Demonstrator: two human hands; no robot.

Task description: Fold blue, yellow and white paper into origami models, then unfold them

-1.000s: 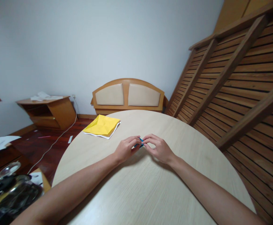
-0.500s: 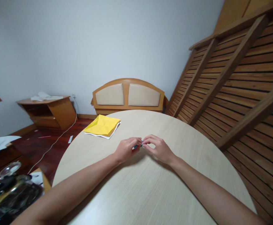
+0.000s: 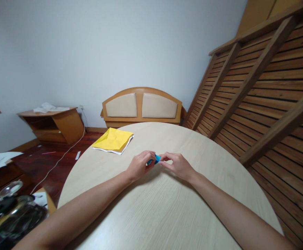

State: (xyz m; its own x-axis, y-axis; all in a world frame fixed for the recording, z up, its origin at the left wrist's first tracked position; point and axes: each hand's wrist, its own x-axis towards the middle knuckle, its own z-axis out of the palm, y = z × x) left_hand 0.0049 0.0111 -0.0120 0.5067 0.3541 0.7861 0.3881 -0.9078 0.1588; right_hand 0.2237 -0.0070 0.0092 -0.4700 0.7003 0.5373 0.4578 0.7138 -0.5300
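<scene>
More of the small blue piece is exposed now than half a second ago.
Below the frame's centre, it is gripped between thumb and fingertips by the left hand, its right edge pinched by the right hand; yellow paper is seen on the round table, left of centre.

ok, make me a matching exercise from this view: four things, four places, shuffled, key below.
Things
1. blue piece
2. yellow sheet
3. slatted wooden panel
4. headboard

Places
A. slanting along the right of the view
B. beyond the far edge of the table
C. at the fingertips of the left hand and right hand
D. on the table, white edge showing under it

Pairs: 1-C, 2-D, 3-A, 4-B
</scene>
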